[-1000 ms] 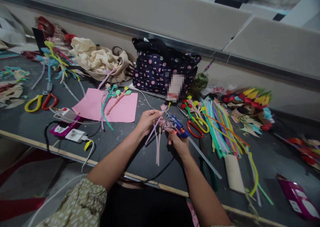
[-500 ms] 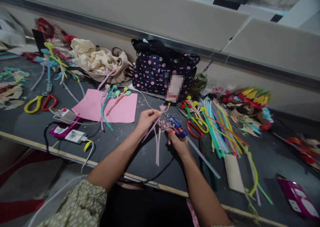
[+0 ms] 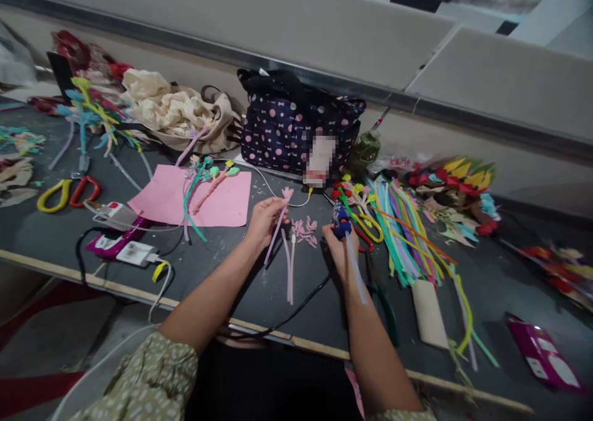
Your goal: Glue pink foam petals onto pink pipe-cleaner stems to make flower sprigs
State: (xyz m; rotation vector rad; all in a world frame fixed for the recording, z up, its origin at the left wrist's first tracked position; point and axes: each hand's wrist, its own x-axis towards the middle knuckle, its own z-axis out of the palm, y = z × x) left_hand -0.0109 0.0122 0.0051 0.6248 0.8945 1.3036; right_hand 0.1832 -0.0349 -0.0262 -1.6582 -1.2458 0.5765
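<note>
Glue gun [image 3: 341, 218], gripped in the right hand [image 3: 341, 248]; left hand [image 3: 265, 218] pinches a pink flower stem [image 3: 278, 220]. Hot glue could drip on fingers.

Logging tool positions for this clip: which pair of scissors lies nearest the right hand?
The red-and-yellow scissors beside the right hand, by the pipe cleaners. The other scissors lie far left, past the pink paper.

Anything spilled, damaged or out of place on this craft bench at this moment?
Nothing looks damaged or spilled. The dark table is cluttered: pipe cleaners fanned loosely, small pink cut pieces scattered between the hands. The left hand holds a pink-tipped stem; the right hand grips a blue glue gun.
</note>
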